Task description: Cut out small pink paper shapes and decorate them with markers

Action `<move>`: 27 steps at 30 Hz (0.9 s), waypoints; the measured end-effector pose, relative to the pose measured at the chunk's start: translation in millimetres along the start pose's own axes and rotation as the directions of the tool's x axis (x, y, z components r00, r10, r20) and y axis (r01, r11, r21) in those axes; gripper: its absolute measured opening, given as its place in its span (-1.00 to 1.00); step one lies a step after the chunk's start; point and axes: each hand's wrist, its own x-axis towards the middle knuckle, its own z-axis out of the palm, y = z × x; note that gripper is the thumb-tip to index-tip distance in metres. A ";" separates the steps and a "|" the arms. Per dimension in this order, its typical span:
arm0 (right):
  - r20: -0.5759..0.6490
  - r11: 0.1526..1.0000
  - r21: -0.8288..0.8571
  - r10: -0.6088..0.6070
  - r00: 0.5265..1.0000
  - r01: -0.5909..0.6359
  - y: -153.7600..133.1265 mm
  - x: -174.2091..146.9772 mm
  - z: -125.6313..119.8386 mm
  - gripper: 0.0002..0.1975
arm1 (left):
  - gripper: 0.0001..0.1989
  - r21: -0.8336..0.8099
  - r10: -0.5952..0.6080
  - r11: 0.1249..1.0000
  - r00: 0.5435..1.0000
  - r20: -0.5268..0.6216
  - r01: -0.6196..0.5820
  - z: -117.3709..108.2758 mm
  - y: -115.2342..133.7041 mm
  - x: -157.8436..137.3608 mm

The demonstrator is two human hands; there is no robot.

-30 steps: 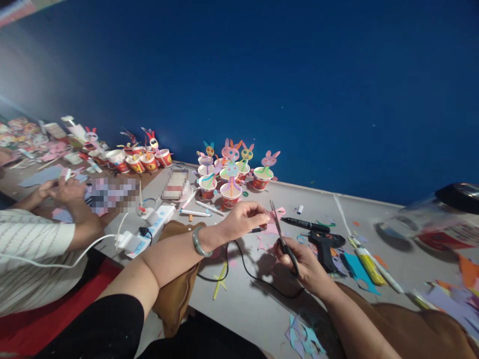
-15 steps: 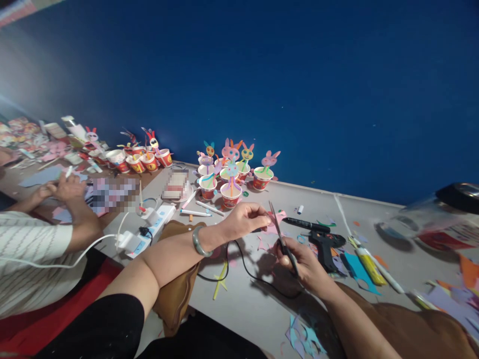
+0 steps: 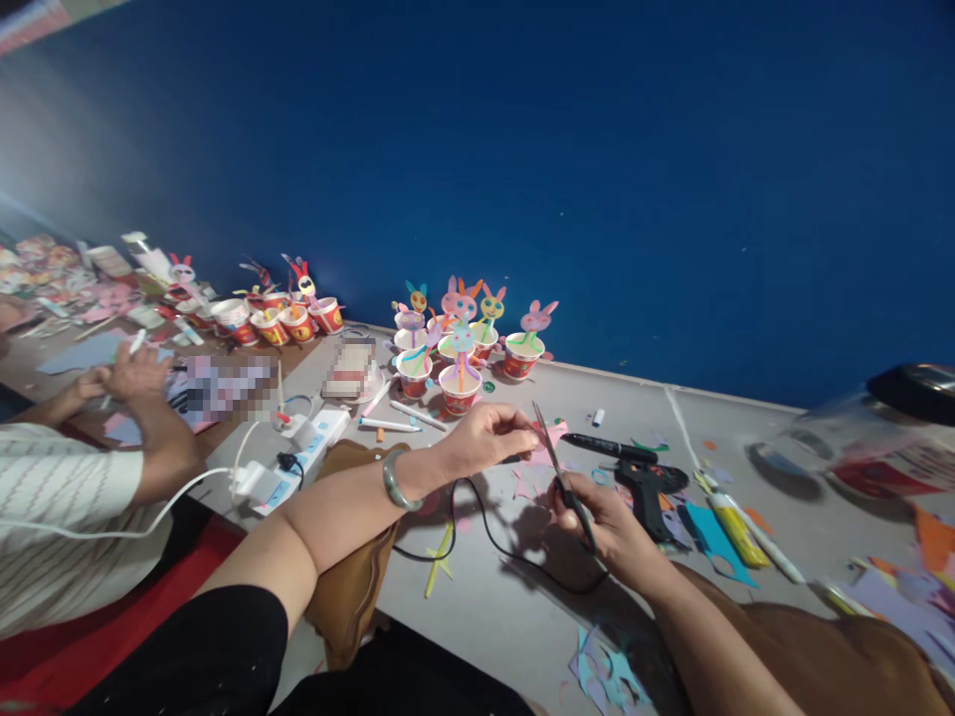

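Observation:
My left hand [image 3: 496, 440], with a bangle [image 3: 401, 480] on its wrist, is closed in a pinch, thumb against fingertips. Pink paper [image 3: 550, 438] shows at these fingertips, though its held edge is hard to separate from the scraps behind. Black-handled scissors [image 3: 561, 467] are gripped in my right hand [image 3: 601, 527], their narrow blades pointing up and away just right of the left fingertips. The blades look nearly closed. A black hot glue gun [image 3: 651, 492] and a black marker [image 3: 608, 447] lie beyond my right hand.
Paper cups with paper bunny figures [image 3: 461, 386] stand by the blue wall. A power strip [image 3: 317, 447] and black cord [image 3: 488, 532] lie left and below. Blue paper scraps [image 3: 608, 671] are near the front; a clear jar [image 3: 887, 438] stands right. A co-worker's hands [image 3: 134, 373] are at left.
Almost nothing differs. The scissors have tilted very slightly leftward, and the co-worker's hands at left have shifted a little. My left hand keeps its pinch.

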 end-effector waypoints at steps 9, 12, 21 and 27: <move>-0.019 1.000 0.006 -0.006 1.000 0.006 2.7 1.0 1.4 -0.40 | -0.81 -0.005 0.004 1.000 1.000 -0.017 -0.004 -0.2 -1.0 0.1; -0.025 1.000 0.011 -0.009 1.000 0.010 2.7 1.1 1.9 -0.39 | -0.77 0.003 0.014 1.000 1.000 0.009 -0.014 -0.1 -0.7 -1.7; -0.013 0.999 0.030 -0.009 1.000 0.010 1.5 0.7 2.7 -0.40 | -0.79 0.005 0.031 0.999 0.999 0.025 -0.031 -0.2 -1.3 -2.0; -0.006 1.000 0.025 -0.015 1.000 0.015 -0.8 0.6 2.8 -0.38 | -0.81 0.022 0.019 1.000 1.000 0.010 -0.020 0.2 0.0 -2.8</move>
